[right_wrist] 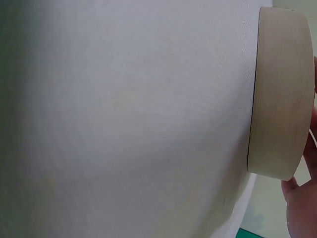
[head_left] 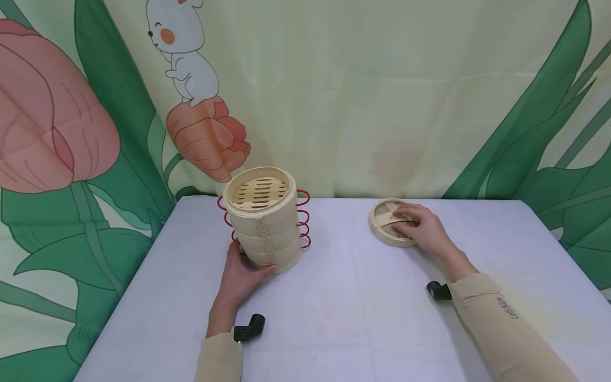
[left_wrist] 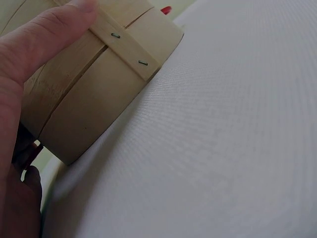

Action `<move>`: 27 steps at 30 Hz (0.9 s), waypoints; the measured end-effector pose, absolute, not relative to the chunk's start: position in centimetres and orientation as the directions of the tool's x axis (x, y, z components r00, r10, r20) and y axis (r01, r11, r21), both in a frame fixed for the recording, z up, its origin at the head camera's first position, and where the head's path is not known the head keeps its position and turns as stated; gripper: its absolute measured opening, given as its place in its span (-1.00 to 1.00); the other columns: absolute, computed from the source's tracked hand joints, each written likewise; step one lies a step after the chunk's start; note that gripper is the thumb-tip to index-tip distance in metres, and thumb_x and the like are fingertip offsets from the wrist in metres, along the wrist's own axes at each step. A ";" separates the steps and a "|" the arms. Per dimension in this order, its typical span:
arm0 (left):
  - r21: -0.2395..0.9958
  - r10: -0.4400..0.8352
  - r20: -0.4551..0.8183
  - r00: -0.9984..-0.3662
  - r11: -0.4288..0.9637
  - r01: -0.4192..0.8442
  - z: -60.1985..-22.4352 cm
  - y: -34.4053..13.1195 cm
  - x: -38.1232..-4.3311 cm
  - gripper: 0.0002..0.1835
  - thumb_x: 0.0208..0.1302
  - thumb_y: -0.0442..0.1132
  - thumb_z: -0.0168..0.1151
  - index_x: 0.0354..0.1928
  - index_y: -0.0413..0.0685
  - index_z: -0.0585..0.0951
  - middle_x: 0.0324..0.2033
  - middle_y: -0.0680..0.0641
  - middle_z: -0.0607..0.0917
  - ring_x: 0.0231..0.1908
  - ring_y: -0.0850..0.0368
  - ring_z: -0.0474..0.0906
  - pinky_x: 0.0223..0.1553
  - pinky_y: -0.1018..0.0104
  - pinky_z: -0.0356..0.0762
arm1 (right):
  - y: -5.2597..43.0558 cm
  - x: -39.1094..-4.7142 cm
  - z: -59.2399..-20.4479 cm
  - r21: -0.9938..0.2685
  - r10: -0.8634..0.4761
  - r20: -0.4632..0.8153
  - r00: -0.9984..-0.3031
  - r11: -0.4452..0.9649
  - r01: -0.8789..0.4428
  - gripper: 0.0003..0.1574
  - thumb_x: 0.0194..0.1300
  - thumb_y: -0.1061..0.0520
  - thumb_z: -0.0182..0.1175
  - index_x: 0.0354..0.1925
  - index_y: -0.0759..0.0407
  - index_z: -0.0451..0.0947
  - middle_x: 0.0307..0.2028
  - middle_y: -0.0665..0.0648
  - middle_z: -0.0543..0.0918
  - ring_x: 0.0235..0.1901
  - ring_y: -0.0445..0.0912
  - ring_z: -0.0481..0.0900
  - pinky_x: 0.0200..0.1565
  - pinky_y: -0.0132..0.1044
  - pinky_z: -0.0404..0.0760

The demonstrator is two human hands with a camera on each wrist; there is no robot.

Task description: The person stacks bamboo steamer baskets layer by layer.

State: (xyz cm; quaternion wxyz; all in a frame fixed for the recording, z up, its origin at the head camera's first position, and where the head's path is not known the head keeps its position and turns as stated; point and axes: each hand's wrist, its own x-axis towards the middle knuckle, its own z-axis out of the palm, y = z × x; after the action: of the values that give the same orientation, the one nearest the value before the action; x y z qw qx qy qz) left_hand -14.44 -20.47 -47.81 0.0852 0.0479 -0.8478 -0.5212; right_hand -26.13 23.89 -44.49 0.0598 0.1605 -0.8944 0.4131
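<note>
Several bamboo steamer baskets with red side loops form a tall stack (head_left: 267, 231), standing upright left of the table's middle. Its top is uncovered and a slatted base shows inside. My left hand (head_left: 240, 278) grips the stack low down, thumb across the front and fingers around the left side, partly hidden. In the left wrist view, the thumb presses the pale wall of the lower basket (left_wrist: 99, 104) beside a stapled strip. Farther right lies a round bamboo steamer lid (head_left: 392, 239). My right hand (head_left: 427, 233) pinches the lid's top handle. The lid's rim (right_wrist: 280, 94) fills the right wrist view's edge.
A white cloth (head_left: 334, 302) covers the table. Behind it hangs a printed curtain (head_left: 363, 106) with a rabbit, a carrot and leaves. Black wrist cameras (head_left: 250, 328) sit at both cuffs. White cloth lies between stack and lid.
</note>
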 end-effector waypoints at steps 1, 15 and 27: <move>0.891 -0.169 0.092 -0.981 0.453 0.006 -47.8 -20.5 -14.4 0.16 -0.10 -0.08 0.69 0.45 -0.16 0.13 0.32 -0.19 0.31 0.38 -0.06 0.17 0.43 -0.05 0.03 | 23.9 -26.1 -44.5 -0.722 -0.236 0.240 -0.942 0.606 -0.335 -0.60 0.25 0.23 0.43 0.04 0.35 0.64 0.18 0.35 0.53 0.28 0.26 0.35 0.31 0.17 0.22; 0.890 -0.170 0.100 -0.980 0.456 0.012 -47.9 -20.5 -14.5 0.17 -0.12 -0.05 0.70 0.45 -0.14 0.13 0.31 -0.17 0.32 0.37 -0.06 0.18 0.42 -0.08 0.03 | 23.8 -26.5 -44.9 -0.719 -0.206 0.279 -0.938 0.602 -0.346 -0.64 0.21 0.24 0.47 -0.04 0.36 0.66 0.11 0.33 0.56 0.22 0.22 0.42 0.26 0.00 0.28; 0.892 -0.172 0.089 -0.981 0.453 0.001 -48.0 -20.5 -14.5 0.16 -0.11 -0.05 0.69 0.45 -0.14 0.13 0.32 -0.18 0.30 0.38 -0.07 0.17 0.42 -0.08 0.04 | 23.7 -26.6 -44.7 -0.669 -0.187 0.295 -0.937 0.660 -0.342 -0.70 0.19 0.21 0.48 -0.14 0.35 0.70 0.04 0.34 0.57 0.16 0.26 0.44 0.25 0.19 0.31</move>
State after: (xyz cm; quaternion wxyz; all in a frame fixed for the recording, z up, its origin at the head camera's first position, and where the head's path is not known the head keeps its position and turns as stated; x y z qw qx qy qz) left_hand -14.55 -20.49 -47.97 0.0834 0.0504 -0.8482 -0.5207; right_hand -26.59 23.65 -44.73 0.1005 0.1458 -0.9055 0.3855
